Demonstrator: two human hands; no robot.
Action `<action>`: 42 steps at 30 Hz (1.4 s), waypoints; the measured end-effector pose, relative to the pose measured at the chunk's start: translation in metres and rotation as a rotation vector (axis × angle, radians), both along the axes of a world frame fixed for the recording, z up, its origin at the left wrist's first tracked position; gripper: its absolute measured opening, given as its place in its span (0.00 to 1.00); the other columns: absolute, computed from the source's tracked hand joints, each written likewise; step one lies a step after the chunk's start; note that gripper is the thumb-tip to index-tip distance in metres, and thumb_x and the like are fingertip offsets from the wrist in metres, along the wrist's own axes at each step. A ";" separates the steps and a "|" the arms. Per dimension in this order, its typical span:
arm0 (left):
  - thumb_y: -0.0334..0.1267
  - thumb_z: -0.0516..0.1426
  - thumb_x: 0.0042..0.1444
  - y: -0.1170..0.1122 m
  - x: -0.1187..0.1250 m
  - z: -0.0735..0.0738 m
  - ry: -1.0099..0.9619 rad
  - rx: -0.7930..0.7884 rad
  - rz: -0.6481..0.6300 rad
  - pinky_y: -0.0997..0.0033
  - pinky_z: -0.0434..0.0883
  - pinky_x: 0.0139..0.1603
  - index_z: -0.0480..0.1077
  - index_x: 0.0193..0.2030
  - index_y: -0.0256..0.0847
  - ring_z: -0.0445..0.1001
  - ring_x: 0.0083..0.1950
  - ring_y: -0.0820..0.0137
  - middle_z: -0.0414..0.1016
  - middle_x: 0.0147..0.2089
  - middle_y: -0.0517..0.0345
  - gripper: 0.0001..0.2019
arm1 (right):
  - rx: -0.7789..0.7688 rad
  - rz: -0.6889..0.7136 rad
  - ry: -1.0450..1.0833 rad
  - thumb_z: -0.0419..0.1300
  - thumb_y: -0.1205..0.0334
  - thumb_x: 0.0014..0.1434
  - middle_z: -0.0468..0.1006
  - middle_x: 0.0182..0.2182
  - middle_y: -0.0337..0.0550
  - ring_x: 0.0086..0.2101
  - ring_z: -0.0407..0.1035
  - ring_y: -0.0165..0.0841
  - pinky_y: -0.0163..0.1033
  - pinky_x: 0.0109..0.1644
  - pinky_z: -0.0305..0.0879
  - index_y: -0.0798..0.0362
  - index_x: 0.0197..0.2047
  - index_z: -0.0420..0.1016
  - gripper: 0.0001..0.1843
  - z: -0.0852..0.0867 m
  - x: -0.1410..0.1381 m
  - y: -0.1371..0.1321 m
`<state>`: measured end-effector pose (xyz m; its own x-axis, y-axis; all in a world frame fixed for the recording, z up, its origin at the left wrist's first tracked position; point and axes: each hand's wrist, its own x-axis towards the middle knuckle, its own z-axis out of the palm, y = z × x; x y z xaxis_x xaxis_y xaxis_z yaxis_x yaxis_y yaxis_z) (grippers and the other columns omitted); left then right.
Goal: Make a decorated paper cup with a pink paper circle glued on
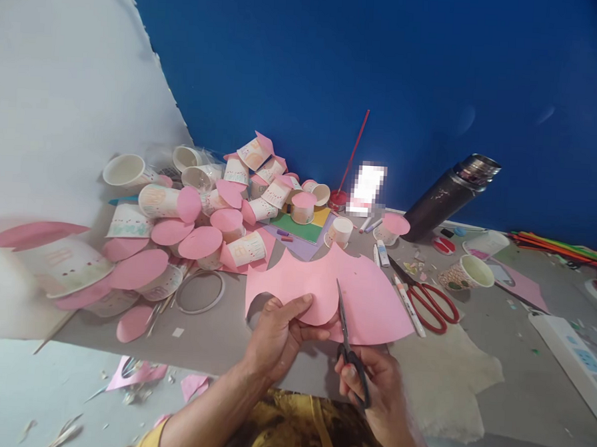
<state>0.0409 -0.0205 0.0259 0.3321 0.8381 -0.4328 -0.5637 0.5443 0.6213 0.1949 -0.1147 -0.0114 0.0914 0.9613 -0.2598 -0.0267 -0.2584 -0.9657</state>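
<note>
A sheet of pink paper with curved cut-outs along its edges is held over the near part of the table. My left hand pinches it at a rounded lobe, thumb on top and fingers beneath. In my right hand is a pair of black-handled scissors, my fingers through the loops. Its blades point away from me and lie at a curved cut to the right of the lobe. Part of the fingers under the paper is hidden.
Paper cups with pink paper tops are heaped at the left. A roll of tape lies nearby. Red-handled scissors, a marker, a dark flask, a patterned cup and a power strip are at the right.
</note>
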 end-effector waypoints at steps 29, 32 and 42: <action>0.43 0.76 0.37 0.010 -0.013 0.000 0.143 0.071 -0.066 0.70 0.79 0.20 0.77 0.25 0.25 0.81 0.24 0.59 0.78 0.23 0.48 0.21 | -0.031 0.025 0.142 0.71 0.37 0.51 0.71 0.16 0.39 0.17 0.56 0.23 0.31 0.23 0.53 0.56 0.26 0.79 0.27 -0.013 0.007 -0.006; 0.43 0.75 0.38 0.010 -0.014 -0.001 0.156 0.093 -0.068 0.69 0.79 0.21 0.77 0.26 0.26 0.80 0.23 0.60 0.78 0.22 0.50 0.20 | -0.050 0.025 0.142 0.71 0.36 0.50 0.72 0.16 0.39 0.18 0.56 0.23 0.31 0.22 0.52 0.57 0.27 0.80 0.28 -0.017 0.009 -0.007; 0.41 0.76 0.36 0.012 -0.015 0.002 0.136 0.106 -0.069 0.68 0.79 0.23 0.70 0.16 0.32 0.74 0.16 0.68 0.71 0.17 0.60 0.20 | -0.090 0.039 0.168 0.70 0.33 0.50 0.72 0.16 0.41 0.17 0.54 0.23 0.31 0.21 0.47 0.58 0.28 0.81 0.31 -0.024 0.014 -0.009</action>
